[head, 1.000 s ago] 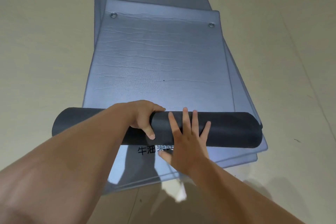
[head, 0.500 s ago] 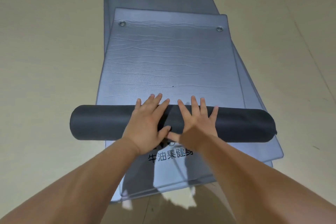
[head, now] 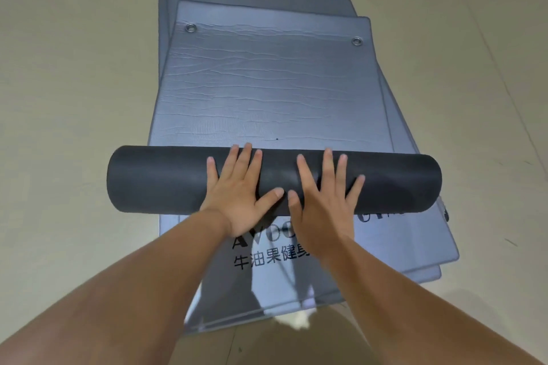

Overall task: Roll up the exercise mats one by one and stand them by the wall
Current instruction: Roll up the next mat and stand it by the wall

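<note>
Left hand point(head: 240, 190): laid flat on the roll, fingers straight and spread, grasping nothing.
Right hand point(head: 323, 195): the same, palm down just beside the left, thumbs nearly meeting.
Roll point(head: 157, 181): dark, lying across the top mat, part wound. It is on the floor stack, and no wall is in view.
Unrolled stretch point(head: 272, 92): grey and creased, running away from the roll to two grommets point(head: 191, 28).
Risk, skew: both palms bear on the middle and neither end is held, so one end could likely run ahead and the roll cone.
Risk, slack: pressed but not gripped, the roll could spring loose if the palms lift.
Risk, drag: the lettered mat point(head: 400, 240) underneath may creep along with it.
Count: hands two; roll one; grommets two; mats under the one being rolled, at least two edges showing, exact number not determinable.
Floor point(head: 74, 98): pale, surrounding the stack.
</note>
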A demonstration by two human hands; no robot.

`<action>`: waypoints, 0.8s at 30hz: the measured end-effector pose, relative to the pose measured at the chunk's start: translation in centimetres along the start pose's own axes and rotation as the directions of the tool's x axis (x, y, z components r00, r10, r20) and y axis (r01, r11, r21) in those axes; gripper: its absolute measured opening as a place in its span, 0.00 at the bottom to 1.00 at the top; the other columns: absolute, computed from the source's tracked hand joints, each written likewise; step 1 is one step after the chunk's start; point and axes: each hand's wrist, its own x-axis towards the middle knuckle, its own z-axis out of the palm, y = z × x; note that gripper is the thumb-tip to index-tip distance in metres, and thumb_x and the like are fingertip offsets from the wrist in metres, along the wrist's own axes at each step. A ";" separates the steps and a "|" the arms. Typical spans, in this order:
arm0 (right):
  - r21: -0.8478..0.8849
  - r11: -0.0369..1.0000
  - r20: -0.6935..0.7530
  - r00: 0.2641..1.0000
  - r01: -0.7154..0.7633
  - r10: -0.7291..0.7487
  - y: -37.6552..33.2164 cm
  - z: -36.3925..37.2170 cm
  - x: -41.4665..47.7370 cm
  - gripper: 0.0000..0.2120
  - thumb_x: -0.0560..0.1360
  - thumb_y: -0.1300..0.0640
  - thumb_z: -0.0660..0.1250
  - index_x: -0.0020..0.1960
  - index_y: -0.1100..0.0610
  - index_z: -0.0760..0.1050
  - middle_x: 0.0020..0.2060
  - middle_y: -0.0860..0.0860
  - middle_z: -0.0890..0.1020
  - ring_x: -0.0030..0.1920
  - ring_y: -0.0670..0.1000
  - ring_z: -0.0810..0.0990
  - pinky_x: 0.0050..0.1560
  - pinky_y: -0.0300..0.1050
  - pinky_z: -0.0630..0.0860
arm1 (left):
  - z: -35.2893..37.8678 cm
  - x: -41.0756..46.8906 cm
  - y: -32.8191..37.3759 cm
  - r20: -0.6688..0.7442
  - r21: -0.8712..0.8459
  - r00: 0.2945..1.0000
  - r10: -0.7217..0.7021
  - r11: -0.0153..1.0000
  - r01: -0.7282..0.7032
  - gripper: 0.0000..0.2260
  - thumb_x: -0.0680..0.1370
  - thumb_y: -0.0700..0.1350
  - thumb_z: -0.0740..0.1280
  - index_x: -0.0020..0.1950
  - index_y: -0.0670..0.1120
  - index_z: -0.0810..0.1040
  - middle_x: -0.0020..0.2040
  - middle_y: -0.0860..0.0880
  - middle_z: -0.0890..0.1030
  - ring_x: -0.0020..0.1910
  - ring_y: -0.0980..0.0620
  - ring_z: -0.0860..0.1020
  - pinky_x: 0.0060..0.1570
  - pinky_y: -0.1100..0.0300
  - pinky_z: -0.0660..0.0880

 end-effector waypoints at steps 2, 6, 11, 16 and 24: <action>-0.009 1.000 -0.022 1.000 0.022 -0.022 1.3 0.8 -0.8 0.35 0.83 0.38 0.52 0.85 0.43 0.43 0.85 0.58 0.41 0.83 0.62 0.34 0.78 0.71 0.34 | -1.2 1.9 -0.1 0.008 -0.063 1.000 -0.017 0.998 0.017 0.38 0.78 0.71 0.41 0.84 0.52 0.42 0.83 0.54 0.39 0.81 0.53 0.33 0.76 0.40 0.30; -0.120 0.989 0.153 0.986 0.086 -0.068 3.3 0.7 0.3 0.53 0.75 0.31 0.68 0.83 0.43 0.35 0.84 0.58 0.36 0.82 0.63 0.31 0.77 0.73 0.33 | -2.8 4.6 0.1 0.029 -0.129 0.998 -0.057 0.990 0.061 0.35 0.81 0.67 0.42 0.84 0.52 0.48 0.84 0.54 0.46 0.82 0.53 0.40 0.77 0.41 0.33; -0.182 0.981 0.290 0.957 0.065 -0.009 2.9 -0.6 4.2 0.66 0.69 0.30 0.75 0.80 0.42 0.24 0.81 0.59 0.28 0.80 0.65 0.26 0.77 0.76 0.36 | -2.7 4.9 -0.7 -0.262 -0.181 0.962 0.074 0.976 -0.124 0.28 0.84 0.54 0.59 0.82 0.49 0.58 0.83 0.49 0.55 0.83 0.49 0.49 0.79 0.39 0.41; -0.176 0.984 0.358 0.929 -0.030 0.093 2.2 -2.5 10.7 0.69 0.63 0.34 0.82 0.81 0.35 0.31 0.84 0.60 0.39 0.83 0.65 0.35 0.78 0.76 0.40 | -0.8 3.6 -0.7 -0.322 0.125 0.928 0.187 0.980 -0.155 0.35 0.78 0.61 0.62 0.80 0.44 0.62 0.80 0.44 0.63 0.80 0.40 0.57 0.77 0.33 0.52; -0.201 0.979 0.448 0.884 -0.045 0.132 1.6 -4.1 13.9 0.71 0.61 0.35 0.83 0.82 0.38 0.32 0.84 0.60 0.40 0.82 0.68 0.36 0.78 0.75 0.41 | -1.7 6.1 0.3 -0.155 0.229 0.987 0.030 0.973 0.007 0.54 0.73 0.64 0.70 0.82 0.49 0.34 0.83 0.45 0.36 0.81 0.42 0.36 0.75 0.33 0.38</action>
